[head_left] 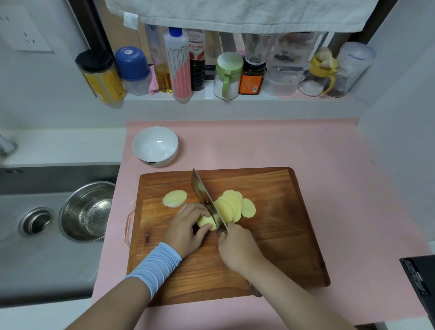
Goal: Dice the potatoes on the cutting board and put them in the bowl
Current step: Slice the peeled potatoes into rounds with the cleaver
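At the centre of the frame a reddish-brown wooden cutting board (271,229) lay on the pink-covered desk (262,142). The left hand (187,227), a pale blue band at its wrist, had its fingers (195,209) curled over a peeled yellow potato chunk (207,221), grasping it against the board. The right hand (237,248) clenched its fingers (223,238) round the handle of a broad steel cleaver (205,199), whose blade stood on edge just right of the chunk, touching it. Right of the blade lay a fan of overlapping pale potato slices (232,206); left of it, apart, a rounded potato piece (174,198). A white ceramic bowl (154,147) stood above the board's upper left corner. At the left a steel mixing bowl (87,211) sat in the sink (9,218).
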{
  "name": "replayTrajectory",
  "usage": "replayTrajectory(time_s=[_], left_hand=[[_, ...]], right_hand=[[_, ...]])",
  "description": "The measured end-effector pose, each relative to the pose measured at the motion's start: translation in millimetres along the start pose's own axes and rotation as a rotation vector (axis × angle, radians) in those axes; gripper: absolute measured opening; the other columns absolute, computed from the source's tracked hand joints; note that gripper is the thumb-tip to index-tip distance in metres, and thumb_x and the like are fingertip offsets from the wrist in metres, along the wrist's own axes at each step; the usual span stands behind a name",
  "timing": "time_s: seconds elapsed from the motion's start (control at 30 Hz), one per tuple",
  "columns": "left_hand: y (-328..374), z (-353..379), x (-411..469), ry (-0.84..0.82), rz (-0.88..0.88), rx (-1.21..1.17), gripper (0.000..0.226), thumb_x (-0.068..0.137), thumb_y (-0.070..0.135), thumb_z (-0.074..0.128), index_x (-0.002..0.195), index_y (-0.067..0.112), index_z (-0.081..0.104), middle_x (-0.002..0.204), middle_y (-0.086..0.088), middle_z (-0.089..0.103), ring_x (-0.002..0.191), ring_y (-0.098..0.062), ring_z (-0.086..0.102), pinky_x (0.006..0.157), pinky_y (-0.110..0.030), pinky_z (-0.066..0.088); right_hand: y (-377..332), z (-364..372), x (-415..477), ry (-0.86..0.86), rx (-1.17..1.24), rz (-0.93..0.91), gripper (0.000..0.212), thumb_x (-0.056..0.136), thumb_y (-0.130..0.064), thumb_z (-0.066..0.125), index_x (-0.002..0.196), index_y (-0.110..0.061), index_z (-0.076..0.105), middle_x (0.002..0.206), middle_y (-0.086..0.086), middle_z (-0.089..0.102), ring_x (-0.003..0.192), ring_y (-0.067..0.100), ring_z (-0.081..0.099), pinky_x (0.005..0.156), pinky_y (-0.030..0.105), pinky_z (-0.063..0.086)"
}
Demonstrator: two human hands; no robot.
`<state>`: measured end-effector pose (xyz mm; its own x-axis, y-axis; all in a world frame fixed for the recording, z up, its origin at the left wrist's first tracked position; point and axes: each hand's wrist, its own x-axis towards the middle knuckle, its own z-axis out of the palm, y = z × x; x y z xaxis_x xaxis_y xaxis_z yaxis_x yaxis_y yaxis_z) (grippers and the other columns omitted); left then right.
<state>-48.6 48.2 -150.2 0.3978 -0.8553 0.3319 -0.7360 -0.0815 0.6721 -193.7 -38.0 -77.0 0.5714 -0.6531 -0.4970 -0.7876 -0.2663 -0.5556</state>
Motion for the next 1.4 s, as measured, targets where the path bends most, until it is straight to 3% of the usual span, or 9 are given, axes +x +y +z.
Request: replayTrajectory(time_s=[0.2,0.4,0.6,0.7,0.8,0.97,1.13,1.23,1.4], left_hand=[[1.9,-3.3,-1.0,-0.032,0.045,0.03,0.018,0.088,0.022,0.068,0.104,0.013,0.068,0.109,0.007,0.062,0.106,-0.008,0.054,0.102,-0.01,0.031],[6.2,-3.2,-3.0,-0.048,0.007,0.053,0.023,0.083,0.012,0.077,0.103,0.014,0.067,0.107,0.004,0.061,0.105,-0.01,0.053,0.1,-0.005,0.027],[8.4,-4.2,-3.8,-0.033,-0.026,0.05,0.024,0.08,0.01,0.08,0.1,0.013,0.066,0.105,0.004,0.061,0.102,-0.009,0.052,0.096,-0.004,0.029],[9.2,-3.4,-3.0,-0.019,-0.013,0.047,0.025,0.078,0.008,0.08,0.098,0.011,0.065,0.103,0.004,0.061,0.099,-0.01,0.053,0.094,-0.012,0.036],[7.3,-2.4,-2.9,-0.012,-0.02,0.048,0.025,0.079,0.009,0.08,0.099,0.012,0.065,0.103,0.005,0.061,0.098,-0.013,0.054,0.091,-0.02,0.042],[4.4,-1.4,-4.3,-0.009,-0.025,0.051,0.024,0.08,0.012,0.08,0.099,0.012,0.066,0.105,0.004,0.062,0.1,-0.013,0.056,0.092,-0.02,0.042],[2.9,-0.7,-4.5,-0.007,-0.014,0.037,0.024,0.086,0.032,0.064,0.099,0.013,0.065,0.104,0.004,0.062,0.101,-0.012,0.055,0.093,-0.017,0.04],[2.8,-0.4,-3.9,0.008,-0.009,0.031,0.025,0.085,0.034,0.061,0.099,0.012,0.065,0.103,0.003,0.063,0.1,-0.011,0.055,0.094,-0.017,0.039],[2.4,1.2,-4.9,0.031,-0.014,0.014,0.024,0.085,0.032,0.062,0.098,0.012,0.065,0.103,0.003,0.063,0.099,-0.01,0.054,0.092,-0.018,0.041]], right_hand=[[-4.2,-5.4,-2.7,0.011,-0.018,-0.001,0.024,0.104,-0.025,0.044,0.113,-0.014,0.063,0.103,0.005,0.068,0.093,0.023,0.064,0.075,0.031,0.048],[-8.1,-16.0,-12.0,0.021,-0.084,-0.003,0.019,0.103,-0.027,0.041,0.095,-0.021,0.057,0.097,0.002,0.064,0.089,0.023,0.062,0.074,0.034,0.051],[-23.3,-29.5,-27.8,0.105,-0.089,-0.113,0.024,0.103,-0.025,0.041,0.116,-0.024,0.062,0.083,-0.007,0.058,0.081,0.017,0.06,0.068,0.031,0.047],[-29.9,-32.3,-32.0,0.118,-0.101,-0.149,0.025,0.103,-0.025,0.041,0.116,-0.023,0.062,0.081,-0.008,0.057,0.081,0.018,0.06,0.07,0.031,0.048],[-31.1,-33.1,-34.5,0.098,-0.115,-0.133,0.024,0.104,-0.026,0.042,0.115,-0.022,0.063,0.087,-0.005,0.061,0.086,0.02,0.063,0.075,0.034,0.053],[-26.2,-33.7,-39.2,0.065,-0.138,-0.092,0.03,0.104,-0.026,0.04,0.126,-0.021,0.061,0.1,0.003,0.066,0.093,0.024,0.064,0.081,0.036,0.055],[-22.8,-34.4,-41.5,0.054,-0.148,-0.086,0.03,0.104,-0.027,0.04,0.125,-0.02,0.06,0.093,0.0,0.063,0.092,0.024,0.065,0.08,0.037,0.056],[-23.8,-35.9,-41.6,0.047,-0.141,-0.067,0.03,0.104,-0.027,0.041,0.125,-0.019,0.061,0.098,0.003,0.066,0.091,0.024,0.066,0.077,0.036,0.056],[-29.6,-41.3,-37.3,-0.007,-0.163,-0.048,0.026,0.104,-0.024,0.043,0.119,-0.016,0.061,0.085,-0.003,0.056,0.084,0.02,0.062,0.068,0.029,0.046]])
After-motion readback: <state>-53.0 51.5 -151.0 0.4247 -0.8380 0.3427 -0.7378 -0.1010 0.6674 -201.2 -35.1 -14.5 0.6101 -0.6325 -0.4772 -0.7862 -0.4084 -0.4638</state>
